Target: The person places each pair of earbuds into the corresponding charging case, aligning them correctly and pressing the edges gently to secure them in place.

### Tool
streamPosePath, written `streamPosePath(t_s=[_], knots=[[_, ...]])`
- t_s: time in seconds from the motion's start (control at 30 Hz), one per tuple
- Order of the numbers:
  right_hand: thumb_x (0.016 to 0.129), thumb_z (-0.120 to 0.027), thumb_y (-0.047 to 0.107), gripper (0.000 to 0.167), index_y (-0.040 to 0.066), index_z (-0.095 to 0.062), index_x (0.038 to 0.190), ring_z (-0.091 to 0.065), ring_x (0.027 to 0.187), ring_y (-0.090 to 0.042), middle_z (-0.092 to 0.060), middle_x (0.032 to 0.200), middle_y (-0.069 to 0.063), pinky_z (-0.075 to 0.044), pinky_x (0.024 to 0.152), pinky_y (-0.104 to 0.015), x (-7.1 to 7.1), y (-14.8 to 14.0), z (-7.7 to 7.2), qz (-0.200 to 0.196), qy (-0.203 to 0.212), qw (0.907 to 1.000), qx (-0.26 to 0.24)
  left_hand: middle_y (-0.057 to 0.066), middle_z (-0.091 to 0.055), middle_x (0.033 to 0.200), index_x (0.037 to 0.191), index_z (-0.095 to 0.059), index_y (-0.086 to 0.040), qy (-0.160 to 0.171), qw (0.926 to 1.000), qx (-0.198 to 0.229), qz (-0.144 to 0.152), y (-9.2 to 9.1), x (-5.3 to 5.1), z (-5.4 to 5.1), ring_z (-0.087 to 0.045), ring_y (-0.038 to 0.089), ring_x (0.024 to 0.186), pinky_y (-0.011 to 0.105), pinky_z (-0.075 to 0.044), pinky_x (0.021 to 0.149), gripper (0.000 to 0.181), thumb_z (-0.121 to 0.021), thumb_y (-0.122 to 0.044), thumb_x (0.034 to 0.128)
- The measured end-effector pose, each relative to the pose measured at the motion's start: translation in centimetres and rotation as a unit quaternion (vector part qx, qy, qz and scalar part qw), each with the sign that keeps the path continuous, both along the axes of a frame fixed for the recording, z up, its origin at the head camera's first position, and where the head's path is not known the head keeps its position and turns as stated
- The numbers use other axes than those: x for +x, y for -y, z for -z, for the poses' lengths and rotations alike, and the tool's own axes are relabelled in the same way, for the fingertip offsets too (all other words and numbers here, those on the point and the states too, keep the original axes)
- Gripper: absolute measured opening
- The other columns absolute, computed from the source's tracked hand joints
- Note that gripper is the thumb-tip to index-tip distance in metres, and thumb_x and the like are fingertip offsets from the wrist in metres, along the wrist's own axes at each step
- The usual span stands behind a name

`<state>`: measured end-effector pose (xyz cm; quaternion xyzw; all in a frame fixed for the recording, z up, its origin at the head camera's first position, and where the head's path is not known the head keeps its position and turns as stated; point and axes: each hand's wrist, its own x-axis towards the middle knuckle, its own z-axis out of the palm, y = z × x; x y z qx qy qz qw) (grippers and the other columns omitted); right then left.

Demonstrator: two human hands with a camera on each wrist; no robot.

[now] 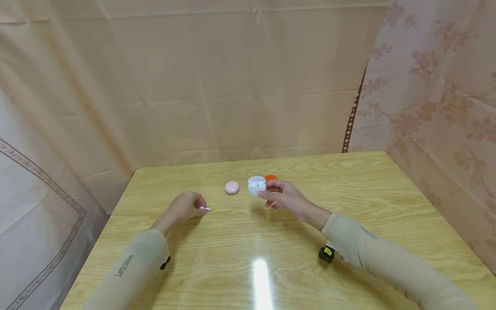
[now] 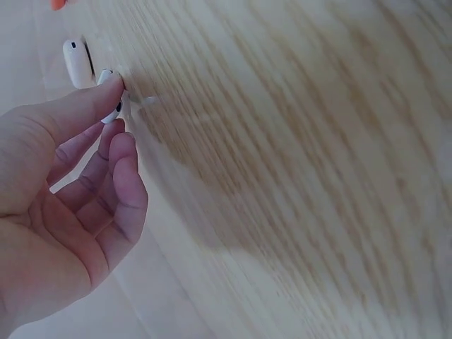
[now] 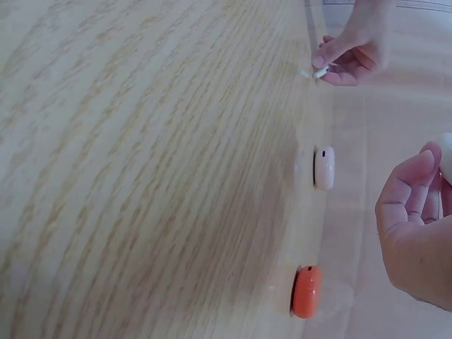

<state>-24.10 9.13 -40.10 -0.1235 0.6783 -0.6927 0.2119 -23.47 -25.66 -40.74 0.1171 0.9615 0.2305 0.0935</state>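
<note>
In the head view my left hand (image 1: 184, 207) pinches a small white earbud (image 1: 205, 208) by thumb and fingertips, low over the table at left of centre. The left wrist view shows the earbud (image 2: 111, 114) partly hidden behind the thumb. My right hand (image 1: 288, 199) holds a white earbud case (image 1: 256, 188) up off the table, its lid raised. Only an edge of that case (image 3: 446, 157) enters the right wrist view. Whether earbuds sit inside the case I cannot tell.
A pale pink round case (image 1: 232, 187) lies on the wooden table (image 1: 217, 267) between the hands. Behind the right hand is an orange round case (image 1: 271, 177), partly covered in the head view and whole in the right wrist view. Curtains (image 1: 201, 86) hang beyond the table's far edge.
</note>
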Motion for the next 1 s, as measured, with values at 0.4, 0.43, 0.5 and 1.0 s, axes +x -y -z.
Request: streamPosePath(t_s=[0.4,0.43,0.5,1.0], knots=[[0.094,-0.075,0.020,0.037,0.000,-0.062,0.122,-0.063,0.077,-0.019,-0.068,0.106,-0.007,-0.054,0.065,-0.029,0.1,0.1,0.1,-0.004,-0.001,1.0000,-0.005,-0.003,-0.065,0.081,0.091,-0.073,-0.009,-0.022,0.9988,0.043,0.011,-0.4,0.0,-0.3,-0.056,0.014,0.074,0.032,-0.047,0.068,0.013,-0.080,-0.020,0.0889],[0.094,-0.075,0.020,0.037,0.000,-0.062,0.122,-0.063,0.077,-0.019,-0.068,0.106,-0.008,-0.054,0.065,-0.029,0.1,0.1,0.0,-0.004,-0.002,1.0000,-0.005,-0.003,-0.066,0.082,0.092,-0.074,-0.009,-0.025,0.9985,0.047,0.010,-0.6,0.0,-0.4,-0.057,0.014,0.075,0.032,-0.048,0.068,0.013,-0.080,-0.020,0.0893],[0.094,-0.075,0.021,0.037,0.000,-0.062,0.122,-0.064,0.077,-0.018,-0.068,0.108,-0.011,-0.054,0.065,-0.028,0.0,0.2,0.1,-0.004,-0.004,1.0000,-0.004,-0.002,-0.067,0.085,0.094,-0.075,-0.009,-0.030,0.9980,0.056,0.005,-1.0,0.0,-0.7,-0.059,0.015,0.077,0.033,-0.049,0.069,0.012,-0.079,-0.020,0.0903],[0.094,-0.076,0.021,0.037,0.002,-0.062,0.122,-0.065,0.079,-0.022,-0.069,0.109,-0.011,-0.054,0.065,-0.029,-0.4,0.1,0.0,0.000,-0.003,1.0000,0.003,-0.001,-0.072,0.094,0.103,-0.078,-0.013,-0.098,0.9862,0.131,0.025,-4.3,-0.3,-2.7,-0.062,0.016,0.076,0.033,-0.051,0.065,0.018,-0.079,-0.025,0.0901]])
